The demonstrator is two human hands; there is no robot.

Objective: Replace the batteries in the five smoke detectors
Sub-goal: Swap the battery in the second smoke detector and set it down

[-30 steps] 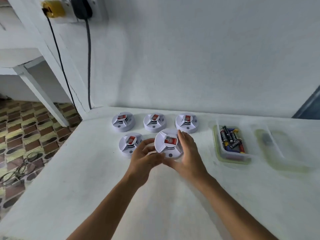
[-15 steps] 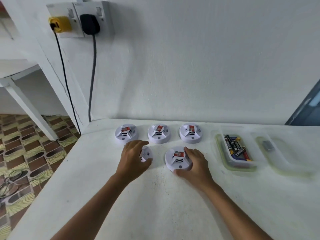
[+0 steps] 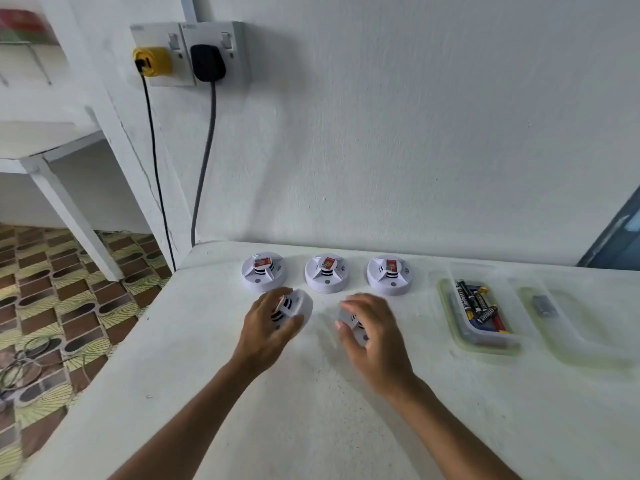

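Note:
Three white round smoke detectors stand in a back row near the wall: left [image 3: 263,271], middle [image 3: 327,273], right [image 3: 390,275]. My left hand [image 3: 266,327] grips a fourth detector [image 3: 296,306], which is tilted on its side above the white table [image 3: 277,410]. My right hand [image 3: 375,336] hovers with fingers spread over the fifth detector [image 3: 353,323], which it mostly hides. Several batteries [image 3: 479,304] lie in a clear container [image 3: 485,344] to the right.
A second clear container [image 3: 588,351] holding a small grey item [image 3: 544,305] sits at the far right. Wall sockets with a yellow plug [image 3: 152,60] and a black plug [image 3: 207,64] trail cables down past the table's left corner. The table's left edge drops to patterned floor [image 3: 52,289].
Both hands set down the front right detector. My left hand moved to the front left detector, took hold of it and tilted it up. My right hand's fingers spread apart.

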